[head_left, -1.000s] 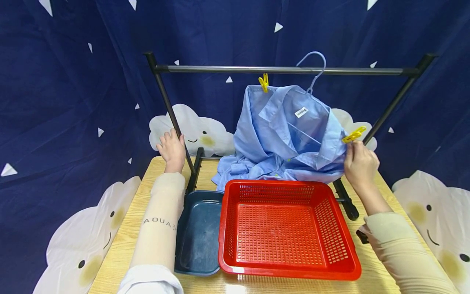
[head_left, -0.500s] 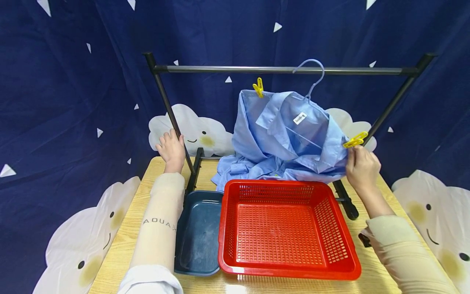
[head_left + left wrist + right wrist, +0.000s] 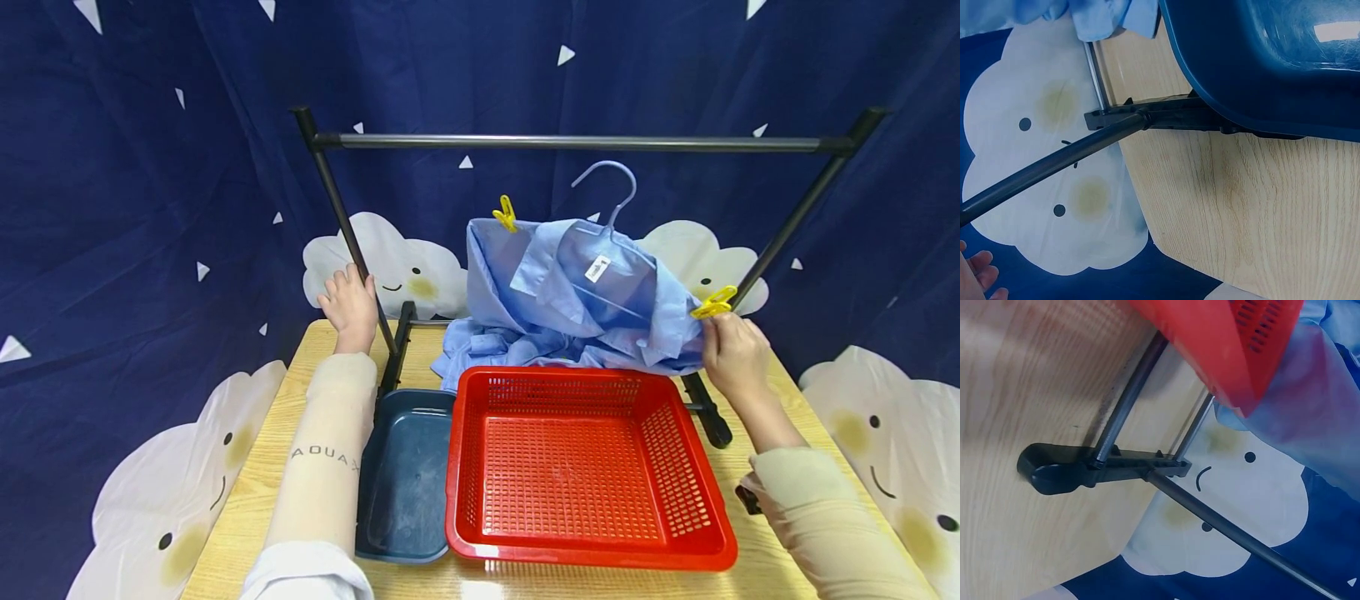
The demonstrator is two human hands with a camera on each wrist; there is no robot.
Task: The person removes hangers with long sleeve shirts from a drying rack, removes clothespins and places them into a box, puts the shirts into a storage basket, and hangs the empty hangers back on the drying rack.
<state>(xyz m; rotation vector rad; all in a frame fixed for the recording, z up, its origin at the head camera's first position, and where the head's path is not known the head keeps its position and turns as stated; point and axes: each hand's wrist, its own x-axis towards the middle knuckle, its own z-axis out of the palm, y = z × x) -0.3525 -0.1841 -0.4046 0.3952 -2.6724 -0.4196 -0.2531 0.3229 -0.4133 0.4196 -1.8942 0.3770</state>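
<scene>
Hands: both gripping, well apart. Right hand (image 3: 735, 354): pinching blue shirt (image 3: 495, 283) at shoulder, just beneath yellow clip (image 3: 714, 302). Left hand (image 3: 351, 304): holding left post (image 3: 336, 196) of dark rack, with thumb to one side and fingers to other; showing only fingertips in left wrist view.

Shirt: slumping between posts below top bar (image 3: 450, 142), tilting down toward right hand, bunching in folds behind red basket (image 3: 592, 560). Second yellow clip (image 3: 505, 214): biting on opposite shoulder. Hanger (image 3: 624, 192): poking up out of collar, leaning, appearing below top bar in head view. White label (image 3: 597, 268): showing inside collar.

Nearer the body: basket sitting in front of shirt, meeting dark blue tray (image 3: 408, 483) along one side. Wooden table (image 3: 255, 483): carrying all of these. Navy curtain (image 3: 480, 50): hanging behind, bearing white triangles and smiling clouds (image 3: 390, 254).
</scene>
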